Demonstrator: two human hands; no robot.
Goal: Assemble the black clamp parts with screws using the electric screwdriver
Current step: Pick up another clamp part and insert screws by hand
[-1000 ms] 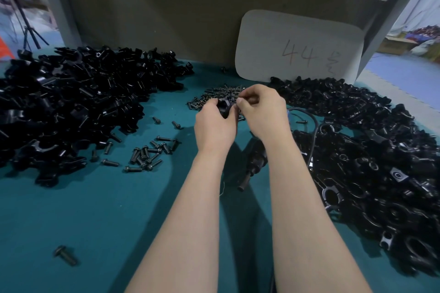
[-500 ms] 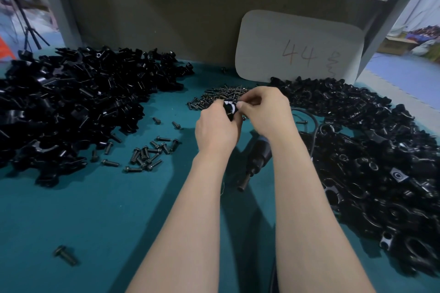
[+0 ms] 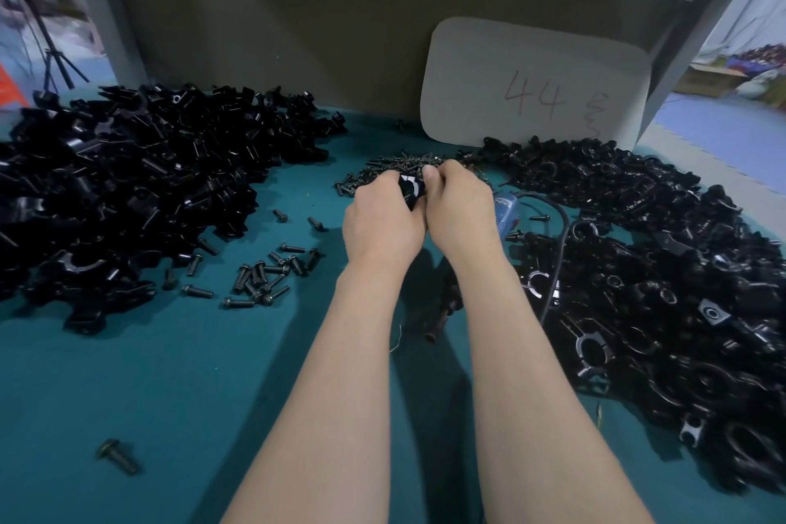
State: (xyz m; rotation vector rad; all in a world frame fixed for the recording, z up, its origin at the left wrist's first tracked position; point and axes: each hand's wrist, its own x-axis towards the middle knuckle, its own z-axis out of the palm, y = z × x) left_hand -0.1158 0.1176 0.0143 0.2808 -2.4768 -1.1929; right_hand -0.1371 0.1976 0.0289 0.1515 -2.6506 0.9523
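left hand [image 3: 380, 221] + right hand [image 3: 457, 208] grip clamp part [image 3: 409, 190] | piles flank both sides

The worktop [image 3: 170, 374] is plain blue-green all over. The clamp parts [image 3: 127, 191] heaped along its left and right edges are shiny black, and the loose screws [image 3: 263, 277] are dark grey-black. The card [image 3: 536, 55] at the back edge is pale grey with "44" in red, and the electric screwdriver [image 3: 506, 213] is blue.
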